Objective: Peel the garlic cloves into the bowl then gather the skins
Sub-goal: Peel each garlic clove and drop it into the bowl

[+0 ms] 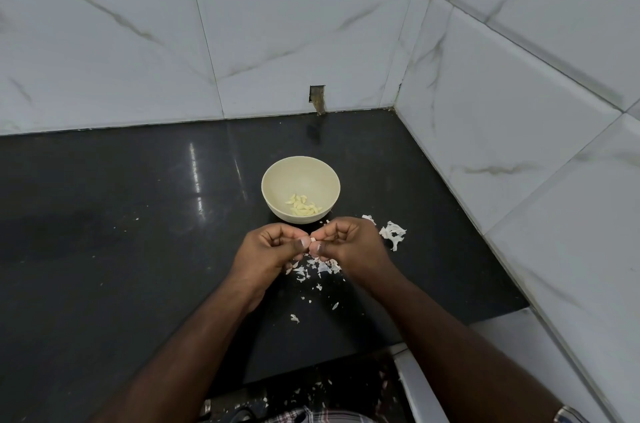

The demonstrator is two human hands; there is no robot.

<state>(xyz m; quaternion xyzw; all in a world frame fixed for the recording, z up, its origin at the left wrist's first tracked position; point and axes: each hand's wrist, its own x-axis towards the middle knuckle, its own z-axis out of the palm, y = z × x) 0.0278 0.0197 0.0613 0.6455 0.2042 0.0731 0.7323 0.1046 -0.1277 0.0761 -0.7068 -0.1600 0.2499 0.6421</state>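
Note:
A cream bowl [300,169] stands on the black counter and holds several peeled garlic cloves [304,206]. Just in front of it, my left hand [268,247] and my right hand [349,242] meet fingertip to fingertip, both pinching one small garlic clove [314,240], which is mostly hidden by the fingers. Loose white garlic skins [317,266] lie scattered on the counter beneath my hands, and a larger clump of skin [393,232] sits to the right of my right hand.
The black counter [121,232] ends at marble-patterned wall tiles behind and to the right. Its front edge runs below my forearms, with more skin scraps on the floor [311,388] beyond it. A small notch in the wall [317,98] is behind the bowl.

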